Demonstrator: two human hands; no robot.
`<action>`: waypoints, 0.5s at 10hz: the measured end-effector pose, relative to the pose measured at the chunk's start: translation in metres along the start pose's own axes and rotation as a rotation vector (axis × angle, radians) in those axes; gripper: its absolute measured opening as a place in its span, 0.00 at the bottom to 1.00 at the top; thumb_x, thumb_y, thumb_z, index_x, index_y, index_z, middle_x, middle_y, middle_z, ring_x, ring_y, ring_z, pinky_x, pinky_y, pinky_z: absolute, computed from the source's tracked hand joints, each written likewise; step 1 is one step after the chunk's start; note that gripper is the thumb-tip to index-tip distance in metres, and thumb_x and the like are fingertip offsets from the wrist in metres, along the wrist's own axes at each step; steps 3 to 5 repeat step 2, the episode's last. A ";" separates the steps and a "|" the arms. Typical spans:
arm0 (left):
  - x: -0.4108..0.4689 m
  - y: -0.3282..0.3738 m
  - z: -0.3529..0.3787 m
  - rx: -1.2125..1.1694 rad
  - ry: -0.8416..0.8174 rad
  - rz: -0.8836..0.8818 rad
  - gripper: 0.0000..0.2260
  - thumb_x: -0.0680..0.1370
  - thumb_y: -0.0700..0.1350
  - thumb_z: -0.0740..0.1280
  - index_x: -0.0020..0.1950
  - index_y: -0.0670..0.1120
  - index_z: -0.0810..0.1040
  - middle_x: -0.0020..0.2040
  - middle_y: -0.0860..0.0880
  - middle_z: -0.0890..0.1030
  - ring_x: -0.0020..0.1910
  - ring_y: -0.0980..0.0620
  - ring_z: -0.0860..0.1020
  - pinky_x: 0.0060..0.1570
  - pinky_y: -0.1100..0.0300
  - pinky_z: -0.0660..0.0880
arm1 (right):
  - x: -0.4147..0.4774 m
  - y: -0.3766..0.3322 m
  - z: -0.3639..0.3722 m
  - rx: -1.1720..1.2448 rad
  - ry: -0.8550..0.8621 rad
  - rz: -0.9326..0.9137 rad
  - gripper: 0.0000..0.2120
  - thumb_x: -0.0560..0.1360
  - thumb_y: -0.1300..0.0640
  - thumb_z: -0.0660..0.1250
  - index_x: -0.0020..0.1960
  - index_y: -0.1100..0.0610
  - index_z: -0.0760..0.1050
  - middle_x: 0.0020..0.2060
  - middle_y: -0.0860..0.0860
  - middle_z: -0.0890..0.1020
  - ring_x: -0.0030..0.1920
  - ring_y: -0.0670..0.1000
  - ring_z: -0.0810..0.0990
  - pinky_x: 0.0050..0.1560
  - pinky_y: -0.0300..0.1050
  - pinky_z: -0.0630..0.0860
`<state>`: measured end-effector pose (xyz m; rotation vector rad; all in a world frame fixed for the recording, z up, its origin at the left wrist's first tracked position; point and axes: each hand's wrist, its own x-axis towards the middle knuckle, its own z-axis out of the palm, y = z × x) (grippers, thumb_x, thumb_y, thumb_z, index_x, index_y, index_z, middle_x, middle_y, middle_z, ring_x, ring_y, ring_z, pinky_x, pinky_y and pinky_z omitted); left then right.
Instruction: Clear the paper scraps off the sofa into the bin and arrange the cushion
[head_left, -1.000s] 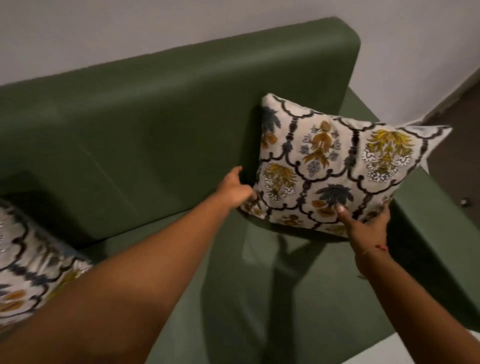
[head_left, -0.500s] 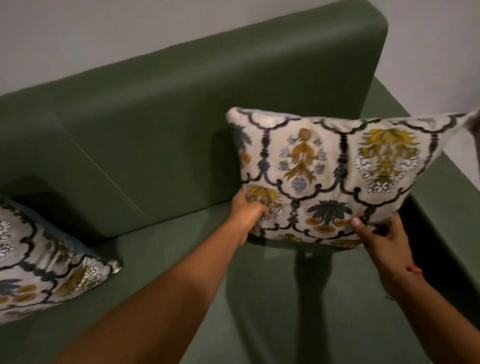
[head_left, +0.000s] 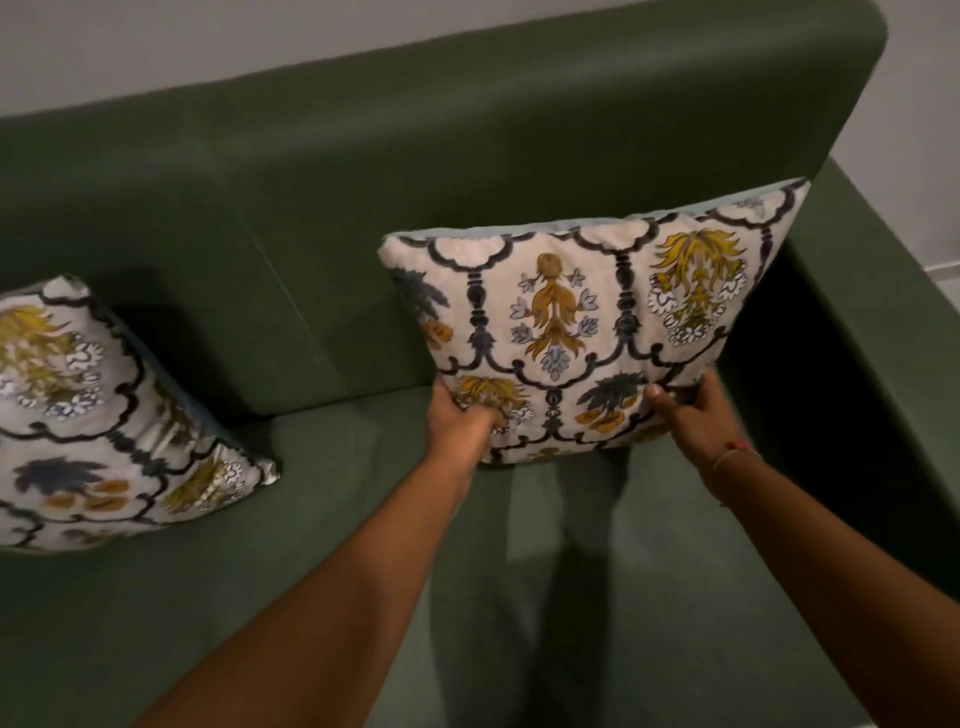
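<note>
I have both hands on the patterned cushion (head_left: 587, 332) at the right end of the green sofa (head_left: 467, 171), so I judge I am in the arranging step. No paper scraps and no bin show anywhere in the head view, and the seat that I can see is bare, so I take the clearing part as done, though I cannot check what lies outside the view.

My left hand (head_left: 460, 418) is closed on the cushion's lower left corner, fingers pressed into the fabric. My right hand (head_left: 691, 410) grips the lower right edge, thumb on the printed face and the other fingers tucked behind, out of sight.

The cushion stands nearly upright on its bottom edge, printed face turned towards me and its back towards the sofa backrest. Its long axis runs left to right along the backrest, with the top edge rising a little towards the right, so it sits slightly skewed. Its right corner is close to the sofa's armrest (head_left: 883, 322), with a dark gap below.

Next I would level the top edge, push the cushion back until it leans on the backrest near the corner, then let go with both hands. A second matching cushion (head_left: 98, 415) lies tilted at the left end, well apart.
</note>
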<state>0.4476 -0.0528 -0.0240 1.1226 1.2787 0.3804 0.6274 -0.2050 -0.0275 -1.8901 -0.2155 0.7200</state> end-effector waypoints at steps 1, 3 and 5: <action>-0.014 -0.006 -0.026 0.217 -0.071 0.050 0.42 0.65 0.39 0.73 0.75 0.54 0.58 0.65 0.52 0.75 0.63 0.47 0.75 0.59 0.56 0.77 | -0.039 -0.018 0.006 -0.016 0.168 -0.009 0.33 0.75 0.58 0.67 0.76 0.52 0.56 0.71 0.51 0.68 0.68 0.50 0.67 0.67 0.47 0.65; -0.036 -0.029 -0.082 0.784 -0.058 0.097 0.39 0.71 0.49 0.69 0.77 0.50 0.52 0.77 0.46 0.62 0.74 0.45 0.63 0.72 0.52 0.63 | -0.116 -0.064 0.010 0.154 0.114 0.000 0.30 0.77 0.56 0.65 0.76 0.50 0.56 0.72 0.47 0.66 0.69 0.47 0.66 0.67 0.47 0.65; -0.036 -0.029 -0.082 0.784 -0.058 0.097 0.39 0.71 0.49 0.69 0.77 0.50 0.52 0.77 0.46 0.62 0.74 0.45 0.63 0.72 0.52 0.63 | -0.116 -0.064 0.010 0.154 0.114 0.000 0.30 0.77 0.56 0.65 0.76 0.50 0.56 0.72 0.47 0.66 0.69 0.47 0.66 0.67 0.47 0.65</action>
